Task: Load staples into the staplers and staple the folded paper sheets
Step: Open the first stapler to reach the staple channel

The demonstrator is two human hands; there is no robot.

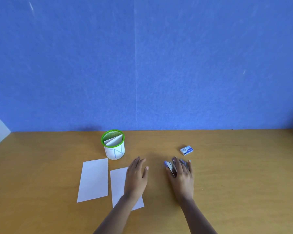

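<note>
Two folded white paper sheets lie on the wooden desk: one (93,179) at the left, another (118,181) beside it, partly under my left forearm. My left hand (137,174) hovers open, palm down, over the second sheet's right edge. To the right, my right hand (182,176) rests on a small blue and silver stapler (169,165), its fingers laid over it; much of the stapler is hidden. A small blue and white staple box (186,150) lies a little behind my right hand.
A green-rimmed mesh cup (113,146) with a white label holds more folded paper, behind the left sheet. A blue felt wall (142,65) stands along the desk's (235,174) back edge.
</note>
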